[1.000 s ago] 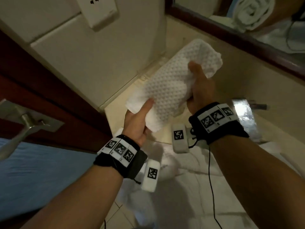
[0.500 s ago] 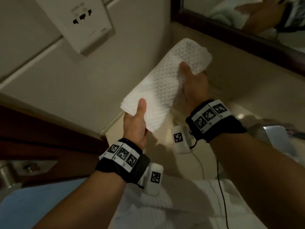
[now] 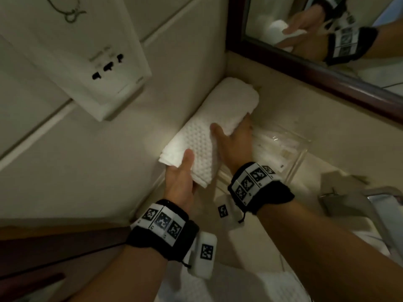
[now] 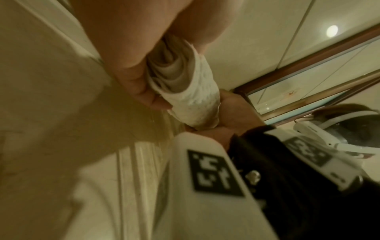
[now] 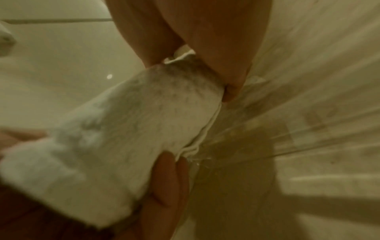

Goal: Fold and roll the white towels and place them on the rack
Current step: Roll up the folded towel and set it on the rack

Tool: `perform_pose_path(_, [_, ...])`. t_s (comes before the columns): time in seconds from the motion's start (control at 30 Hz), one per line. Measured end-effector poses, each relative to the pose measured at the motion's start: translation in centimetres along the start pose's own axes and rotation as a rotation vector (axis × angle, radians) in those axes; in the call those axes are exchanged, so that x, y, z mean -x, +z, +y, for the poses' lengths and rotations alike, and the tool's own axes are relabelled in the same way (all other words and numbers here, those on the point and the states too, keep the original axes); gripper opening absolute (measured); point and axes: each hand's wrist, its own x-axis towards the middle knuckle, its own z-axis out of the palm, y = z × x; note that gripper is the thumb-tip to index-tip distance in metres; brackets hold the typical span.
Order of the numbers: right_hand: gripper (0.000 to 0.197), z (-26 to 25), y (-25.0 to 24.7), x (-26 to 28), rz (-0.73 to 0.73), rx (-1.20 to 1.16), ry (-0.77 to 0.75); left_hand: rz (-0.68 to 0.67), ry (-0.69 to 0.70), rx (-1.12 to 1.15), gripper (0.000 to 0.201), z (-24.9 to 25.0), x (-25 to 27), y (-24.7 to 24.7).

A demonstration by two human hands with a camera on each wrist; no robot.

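I've got the rolled white towel (image 3: 209, 136) in both hands: left hand (image 3: 177, 182) grips the near end, w/ spiral layers showing by my fingers (image 4: 141, 91); right hand (image 3: 233, 144) is wrapped round its middle. Waffle-bumpy cloth, far end smooth, tucked in the wall corner beyond my fingers.

White dimpled towel (image 3: 204, 136); dark brown-framed mirror (image 3: 305, 62)

I see my right hand (image 5: 205, 53) gripping the rolled towel (image 5: 123, 129), fingers (image 5: 164, 178) under it, thumb over; clear tray (image 5: 308, 113) just beside.
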Motion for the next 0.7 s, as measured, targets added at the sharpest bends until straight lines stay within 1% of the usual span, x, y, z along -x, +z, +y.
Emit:
perform_pose_path(0.1, [0.091,0.7,0.5,-0.4,0.0,0.013,0.015,-0.033,0.011,0.018,0.043,-0.5,-0.6,-0.3])
perform_pose_path(0.27, [0.087,0.9,1.0,-0.3,-0.005,0.018,0.006,-0.038,0.024,0.036,0.044,-0.8,-0.8,-0.4])
perform_pose_path(0.4, [0.087,0.7,1.2,0.3,0.018,-0.074,0.014,0.004,-0.014,0.101,0.045,-0.3,-0.2,0.0])
perform_pose_path(0.5, [0.088,0.6,1.8,0.6,0.047,-0.143,0.006,-0.022,-0.088,0.151,0.043,0.3,0.4,-0.1])
perform_pose_path(0.6, [0.088,0.4,2.5,0.6,0.039,-0.134,0.004,-0.058,-0.123,0.174,0.046,0.6,0.6,-0.8])
perform_pose_path(0.7, [0.089,0.0,3.3,0.4,0.06,-0.099,-0.018,-0.064,-0.101,0.119,0.049,0.4,0.5,-1.5])
